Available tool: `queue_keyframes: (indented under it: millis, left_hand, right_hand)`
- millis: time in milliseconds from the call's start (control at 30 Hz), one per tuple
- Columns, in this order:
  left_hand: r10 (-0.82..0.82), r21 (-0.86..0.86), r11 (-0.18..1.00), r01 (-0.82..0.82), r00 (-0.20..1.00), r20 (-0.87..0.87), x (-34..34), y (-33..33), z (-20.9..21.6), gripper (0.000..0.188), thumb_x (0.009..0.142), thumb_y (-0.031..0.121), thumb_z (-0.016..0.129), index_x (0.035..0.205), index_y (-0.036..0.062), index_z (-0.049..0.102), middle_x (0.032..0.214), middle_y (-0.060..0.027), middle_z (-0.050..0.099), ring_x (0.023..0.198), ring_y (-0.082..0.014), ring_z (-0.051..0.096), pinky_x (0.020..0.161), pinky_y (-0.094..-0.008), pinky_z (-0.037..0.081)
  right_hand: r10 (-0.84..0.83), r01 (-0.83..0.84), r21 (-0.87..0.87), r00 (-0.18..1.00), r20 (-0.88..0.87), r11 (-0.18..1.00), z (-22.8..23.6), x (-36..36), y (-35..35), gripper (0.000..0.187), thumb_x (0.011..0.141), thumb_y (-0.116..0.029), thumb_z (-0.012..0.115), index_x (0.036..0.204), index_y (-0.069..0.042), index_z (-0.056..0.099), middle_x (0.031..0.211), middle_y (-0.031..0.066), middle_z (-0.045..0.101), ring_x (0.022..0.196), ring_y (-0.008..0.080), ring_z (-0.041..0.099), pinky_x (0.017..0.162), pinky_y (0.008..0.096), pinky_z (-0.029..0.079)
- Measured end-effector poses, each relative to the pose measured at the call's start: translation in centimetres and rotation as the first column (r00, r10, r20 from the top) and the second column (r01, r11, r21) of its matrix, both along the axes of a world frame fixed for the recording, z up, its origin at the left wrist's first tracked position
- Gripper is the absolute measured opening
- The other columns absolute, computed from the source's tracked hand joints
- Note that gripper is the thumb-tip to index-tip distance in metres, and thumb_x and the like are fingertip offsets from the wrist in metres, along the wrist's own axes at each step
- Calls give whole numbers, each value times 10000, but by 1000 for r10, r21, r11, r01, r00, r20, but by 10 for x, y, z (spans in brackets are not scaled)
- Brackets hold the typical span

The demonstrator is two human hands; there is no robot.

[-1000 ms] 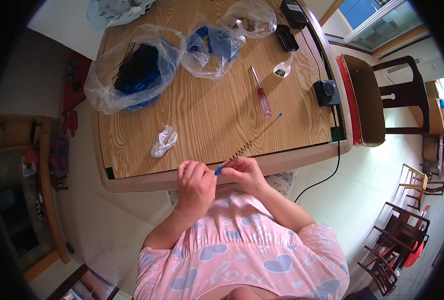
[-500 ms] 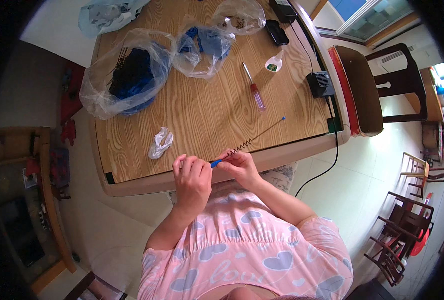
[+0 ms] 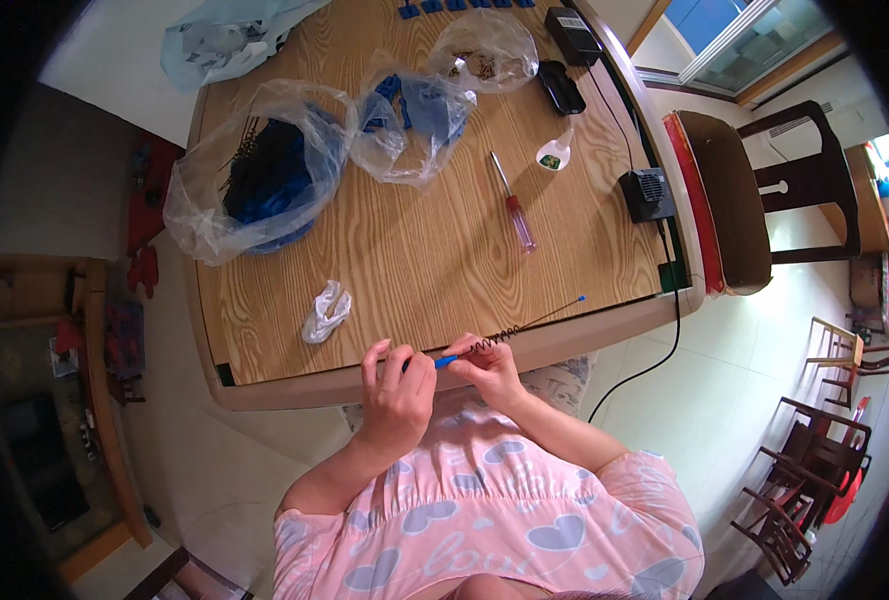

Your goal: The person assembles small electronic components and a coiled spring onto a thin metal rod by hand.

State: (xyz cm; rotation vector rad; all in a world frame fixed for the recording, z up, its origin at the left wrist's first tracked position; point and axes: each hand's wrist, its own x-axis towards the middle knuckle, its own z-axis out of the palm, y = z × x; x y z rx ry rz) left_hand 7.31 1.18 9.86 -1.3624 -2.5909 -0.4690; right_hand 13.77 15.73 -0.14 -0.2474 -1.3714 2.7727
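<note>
At the table's near edge, both my hands hold one thin black coiled wire (image 3: 495, 341) with a blue sleeve (image 3: 446, 361) at its near end. Its straight part runs out to the upper right and ends in a small blue tip (image 3: 582, 298). My right hand (image 3: 491, 378) pinches the piece where sleeve and coil meet. The fingers of my left hand (image 3: 401, 396) are bent around the sleeve's left end and partly hide it. A crumpled bit of white plastic (image 3: 327, 312) lies beyond my left hand.
A screwdriver (image 3: 522, 225) and a small white bottle (image 3: 553, 153) lie farther back. Clear bags hold black coils and blue parts (image 3: 265, 200), blue pieces (image 3: 435, 110) and small brownish pieces (image 3: 480, 66). A black adapter (image 3: 647, 195) with its cord sits at the right edge.
The view has shifted, so the table and hands sit lower in the picture. My left fingers have opened out slightly around the sleeve's end; my right hand keeps its pinch.
</note>
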Motion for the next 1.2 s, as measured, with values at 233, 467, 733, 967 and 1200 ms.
queue_keyframes:
  millis: [233, 467, 733, 967, 1200]
  left_hand:
    - [-29, -39, 999, 30, 999, 21, -4, 7, 2, 118, 755, 39, 652, 863, 5, 621, 893, -59, 578, 911, -221, 561, 935, -489, 384]
    - [-60, -45, 997, 61, 998, 17, -8, 9, 1, 120, 757, 51, 610, 842, -33, 625, 911, -91, 556, 946, -239, 547, 942, -497, 383]
    - [-79, -59, 995, 79, 997, 2, -8, 9, 2, 120, 749, 40, 603, 830, -47, 621, 890, -107, 550, 933, -248, 542, 938, -501, 394]
    - [-79, -38, 996, 77, 997, -28, -7, 10, -1, 93, 751, 34, 585, 804, -39, 607, 851, -108, 536, 914, -248, 538, 944, -490, 400]
    - [-72, -60, 996, 68, 996, -61, -4, 11, -3, 102, 761, 57, 575, 815, -25, 601, 839, -96, 534, 914, -245, 537, 954, -482, 395]
  right_hand:
    - [4, -4, -18, 1000, -10, 1000, -2, -1, 6, 153, 854, 28, 643, 1004, 23, 669, 982, 63, 610, 932, 137, 573, 850, 273, 450]
    - [-9, 9, -24, 1000, -24, 1000, -4, -3, 6, 154, 850, 33, 643, 1001, 16, 674, 977, 64, 616, 925, 135, 574, 846, 273, 449]
    - [-15, 14, -27, 1000, -14, 1000, -1, -4, 5, 138, 853, 38, 639, 984, 13, 674, 963, 54, 622, 904, 123, 582, 834, 263, 457]
    - [-9, 9, 23, 1000, 15, 1000, -2, -4, 6, 133, 857, 12, 640, 985, 8, 679, 953, 64, 626, 890, 128, 567, 809, 262, 449]
    - [9, -9, 18, 999, 31, 1000, -4, -4, 6, 130, 874, -19, 648, 998, 6, 679, 936, -1, 607, 867, 74, 559, 790, 220, 442]
